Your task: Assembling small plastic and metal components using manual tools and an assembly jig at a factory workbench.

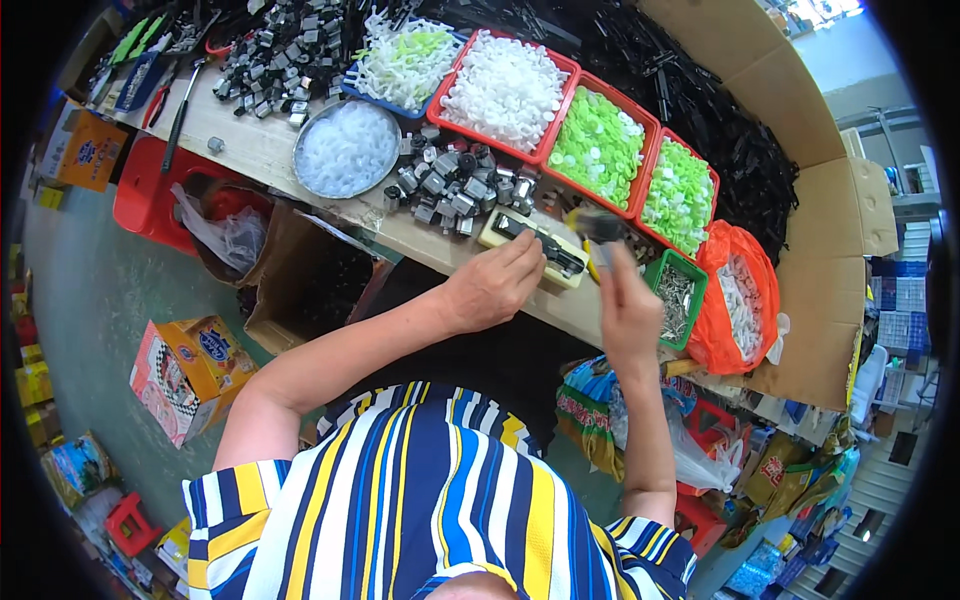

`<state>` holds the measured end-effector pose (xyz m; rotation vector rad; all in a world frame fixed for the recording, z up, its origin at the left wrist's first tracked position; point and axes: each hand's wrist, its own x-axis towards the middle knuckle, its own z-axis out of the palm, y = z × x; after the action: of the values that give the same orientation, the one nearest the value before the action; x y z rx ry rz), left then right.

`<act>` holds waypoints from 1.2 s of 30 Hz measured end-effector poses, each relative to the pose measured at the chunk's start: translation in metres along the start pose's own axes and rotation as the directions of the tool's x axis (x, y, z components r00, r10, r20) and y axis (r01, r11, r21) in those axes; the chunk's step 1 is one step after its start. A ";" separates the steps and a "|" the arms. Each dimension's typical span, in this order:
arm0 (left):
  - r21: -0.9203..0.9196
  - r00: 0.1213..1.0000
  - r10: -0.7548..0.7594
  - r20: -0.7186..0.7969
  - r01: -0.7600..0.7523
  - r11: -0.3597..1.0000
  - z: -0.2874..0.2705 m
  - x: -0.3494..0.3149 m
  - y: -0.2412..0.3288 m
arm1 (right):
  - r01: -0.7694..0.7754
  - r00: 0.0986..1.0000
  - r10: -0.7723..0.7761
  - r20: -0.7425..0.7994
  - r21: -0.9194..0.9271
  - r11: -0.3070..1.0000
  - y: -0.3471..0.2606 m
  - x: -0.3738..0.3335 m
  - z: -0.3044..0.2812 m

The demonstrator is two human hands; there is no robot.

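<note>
A cream-coloured block [556, 272] lies at the near edge of the table with a long black plastic part [545, 246] set in its top. My left hand [500, 280] is closed on the black part, its fingertips pressing it from the near left side. Just right of the block, my right hand [632, 315] is closed around what looks like a hammer. The dark hammer head [598, 226] is smeared by motion above the block's right end. A yellow-handled tool [590, 262] is partly hidden behind it.
Small metal housings [460, 185] are piled left of the block. Behind stand a bowl of translucent pieces [346, 150], red trays of white pieces [503, 95] and green pieces [598, 145], and a green tray of metal pins [675, 295]. An orange bag [735, 300] sits at right.
</note>
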<state>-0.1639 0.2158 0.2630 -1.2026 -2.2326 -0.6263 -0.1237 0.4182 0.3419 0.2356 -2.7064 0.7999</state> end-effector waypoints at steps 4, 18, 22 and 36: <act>-0.027 1.000 -0.005 -0.005 0.005 1.000 0.005 0.007 -0.004 | -0.004 0.991 0.014 0.131 -0.076 0.997 0.014 0.000 -0.005; -0.084 1.000 -0.021 -0.009 0.020 0.996 0.004 0.011 -0.009 | -0.208 0.975 0.212 0.065 -0.063 0.976 0.020 -0.044 -0.016; -0.084 1.000 -0.016 -0.018 0.014 0.996 0.007 0.009 -0.011 | -0.185 0.981 0.187 0.051 -0.050 0.982 0.010 -0.042 -0.029; -0.162 0.995 -0.080 0.053 0.087 0.983 -0.003 0.034 -0.017 | -0.285 0.938 0.198 -0.285 -0.312 0.906 0.124 0.015 -0.084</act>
<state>-0.1931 0.2264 0.2842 -1.2186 -2.3176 -0.8380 -0.1475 0.5671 0.3520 -0.2731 -2.6044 0.3619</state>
